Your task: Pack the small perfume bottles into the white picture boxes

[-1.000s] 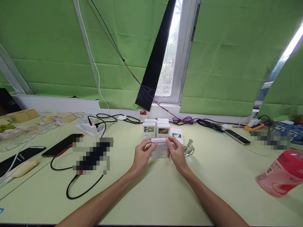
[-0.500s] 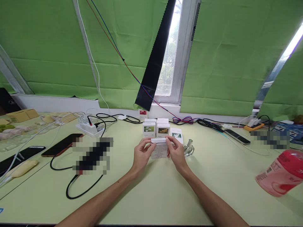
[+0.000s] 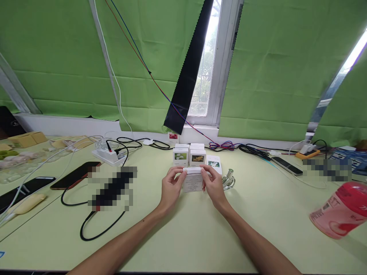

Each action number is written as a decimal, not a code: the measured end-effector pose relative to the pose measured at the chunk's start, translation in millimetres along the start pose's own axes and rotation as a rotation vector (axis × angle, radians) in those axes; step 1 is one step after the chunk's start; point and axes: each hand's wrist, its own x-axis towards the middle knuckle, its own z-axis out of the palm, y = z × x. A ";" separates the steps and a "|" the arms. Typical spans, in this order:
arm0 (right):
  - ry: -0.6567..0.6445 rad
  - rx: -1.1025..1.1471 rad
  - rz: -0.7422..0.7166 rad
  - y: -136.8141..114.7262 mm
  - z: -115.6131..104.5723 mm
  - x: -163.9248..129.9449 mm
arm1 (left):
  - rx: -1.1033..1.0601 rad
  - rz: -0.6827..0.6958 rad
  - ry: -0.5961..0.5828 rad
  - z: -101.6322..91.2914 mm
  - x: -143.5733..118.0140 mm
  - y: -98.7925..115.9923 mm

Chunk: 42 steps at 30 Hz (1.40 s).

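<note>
A small white box (image 3: 192, 181) with printed text stands on the pale green table (image 3: 183, 233), and both hands grip it. My left hand (image 3: 171, 188) holds its left side, with fingertips at the top flap. My right hand (image 3: 212, 185) holds its right side, thumb and forefinger also at the top. Just behind it stand several similar white boxes (image 3: 189, 156) with flower pictures, and one box (image 3: 214, 164) lies flat at their right. A small glass bottle (image 3: 228, 179) lies beside my right hand.
At the left are a white power strip (image 3: 108, 156), black cables (image 3: 94, 225), and phones (image 3: 75, 175). A pink bottle (image 3: 340, 209) lies at the right edge. Another phone (image 3: 286, 165) and cables lie near the window sill. Green blinds hang behind.
</note>
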 end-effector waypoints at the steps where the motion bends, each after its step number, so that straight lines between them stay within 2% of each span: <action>1: -0.001 -0.001 0.000 0.1 0.1 -0.1 | 0.007 0.006 0.000 -0.1 0.0 0.0; 8: 0.006 0.003 -0.004 -0.8 0.9 -1.0 | 0.061 0.050 0.002 1.1 -1.1 2.1; 23: -0.011 0.004 0.008 4.0 0.0 0.3 | 0.022 0.066 -0.020 -0.6 -0.5 -3.6; 32: -0.019 0.002 -0.008 6.2 -0.6 0.9 | 0.158 0.150 -0.100 -3.0 -2.5 -1.8; 42: -0.020 0.007 -0.004 3.8 -0.1 -0.1 | 0.094 0.151 -0.150 -5.2 -1.6 -3.6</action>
